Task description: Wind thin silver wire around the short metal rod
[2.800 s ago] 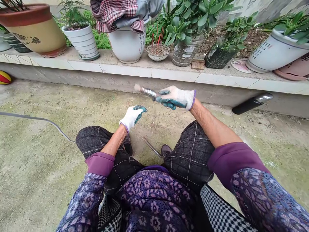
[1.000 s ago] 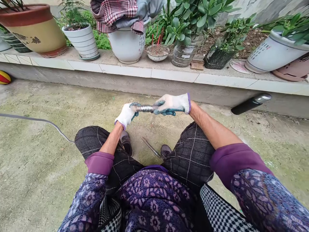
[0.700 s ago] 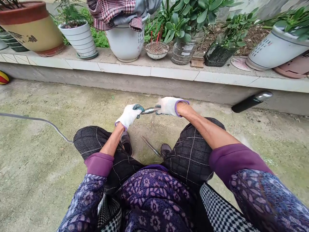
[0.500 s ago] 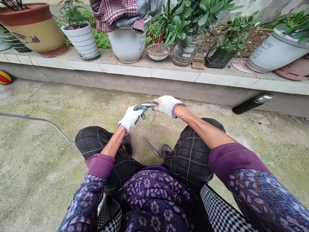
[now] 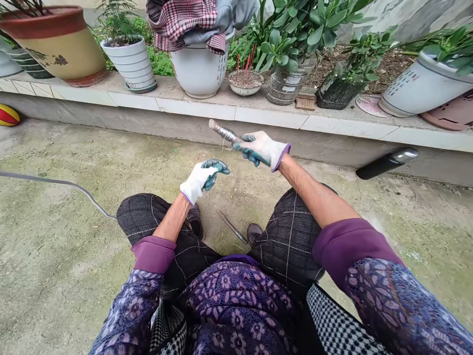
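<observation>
Both hands wear white gloves with green-coated palms and purple cuffs. My right hand [image 5: 260,148] is closed round one end of a stick wound with shiny silvery wire [image 5: 225,132]. The stick tilts up to the left, and its pale blunt end sticks out free. From the winding a thin strand dangles toward my left hand [image 5: 207,178], which is lower and apart from the stick. Its fingers are drawn together in a pinch; whatever may be in them is too small to make out. On the ground between the shoes lies a thin rod-like tool [image 5: 232,227].
A tiled ledge [image 5: 199,109] runs across ahead, bearing several potted plants and a white pot with clothes [image 5: 199,69] on it. A black cylinder with a silver end [image 5: 388,162] leans by the ledge at right. A grey hose [image 5: 59,181] lies at left, a ball [image 5: 8,115] beyond.
My right hand has turned and lifted the wire-wound stick up and away from my left hand, so its far end shows. The left hand has barely moved.
</observation>
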The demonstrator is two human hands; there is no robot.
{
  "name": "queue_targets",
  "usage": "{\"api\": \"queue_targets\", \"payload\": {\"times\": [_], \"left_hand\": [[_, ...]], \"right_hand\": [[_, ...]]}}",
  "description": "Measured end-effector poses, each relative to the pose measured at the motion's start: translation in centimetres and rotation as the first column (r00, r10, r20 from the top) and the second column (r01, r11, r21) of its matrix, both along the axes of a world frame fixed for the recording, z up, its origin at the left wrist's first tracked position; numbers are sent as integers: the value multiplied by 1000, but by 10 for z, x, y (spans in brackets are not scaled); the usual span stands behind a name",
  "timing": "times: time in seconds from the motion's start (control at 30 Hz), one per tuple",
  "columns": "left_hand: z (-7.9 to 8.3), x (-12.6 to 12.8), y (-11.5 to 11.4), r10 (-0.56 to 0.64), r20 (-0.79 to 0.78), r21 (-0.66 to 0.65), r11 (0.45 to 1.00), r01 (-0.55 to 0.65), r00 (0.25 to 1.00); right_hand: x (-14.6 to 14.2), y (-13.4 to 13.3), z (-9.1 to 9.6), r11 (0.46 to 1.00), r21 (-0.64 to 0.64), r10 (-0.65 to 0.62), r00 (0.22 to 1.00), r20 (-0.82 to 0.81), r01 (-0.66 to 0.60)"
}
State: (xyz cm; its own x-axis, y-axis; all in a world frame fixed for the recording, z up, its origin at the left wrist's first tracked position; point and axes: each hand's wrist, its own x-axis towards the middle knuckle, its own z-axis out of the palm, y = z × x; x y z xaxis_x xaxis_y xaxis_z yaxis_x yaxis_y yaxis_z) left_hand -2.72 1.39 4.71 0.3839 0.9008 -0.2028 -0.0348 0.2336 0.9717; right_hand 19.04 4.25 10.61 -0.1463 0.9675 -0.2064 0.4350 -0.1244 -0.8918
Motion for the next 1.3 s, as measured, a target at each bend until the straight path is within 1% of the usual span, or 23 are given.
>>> {"api": "queue_targets", "payload": {"times": [0.1,0.17,0.27,0.33,0.37,0.43,0.5,0.57,0.63,0.77,0.9,1.0,1.1,1.17,1.23,1.3], "left_hand": [[-1,-3,3,-1,31,-37,999,2,1000],[-2,-3,5,0,5,-38,999,0,1000],[-4,-4,9,98,-100,44,995,-94,990],[-4,-4,10,162,-148,102,984,-148,976],[-3,-5,10,171,-142,112,981,-156,975],[1,-6,9,155,-75,97,984,-147,985],[6,-8,5,128,34,58,990,-129,991],[11,-9,1,104,120,22,994,-107,987],[13,-10,-2,91,169,3,996,-93,981],[10,-12,-3,55,246,-18,998,-52,968],[7,-12,0,26,331,-42,999,-13,943],[6,-12,2,80,279,-20,997,-77,957],[6,-11,2,133,172,71,987,-147,976],[8,-11,1,136,106,118,982,-148,985],[11,-10,0,137,52,138,980,-143,989],[14,-10,-3,166,19,146,975,-167,986]], "right_hand": [[8,-8,11,1000,-27,-10,982,-187,5],[12,-16,19,999,-50,1,961,-275,-16],[16,-23,25,995,-90,17,945,-327,-49],[19,-24,24,995,-97,0,945,-327,-34],[20,-23,23,995,-96,-19,946,-324,-13],[22,-20,20,995,-94,-64,946,-317,36],[23,-16,17,993,-95,-101,946,-307,75],[22,-13,15,992,-91,-116,949,-292,93],[20,-12,15,992,-87,-117,956,-270,97],[17,-11,12,991,-91,-115,963,-246,95],[18,-7,8,989,-122,-118,943,-310,83],[21,-5,8,986,-138,-131,932,-339,89],[25,-3,9,984,-139,-154,920,-360,110],[28,-2,8,984,-124,-169,910,-378,131],[31,-1,7,984,-103,-173,898,-404,143],[34,0,7,984,-82,-177,881,-439,157]]}}
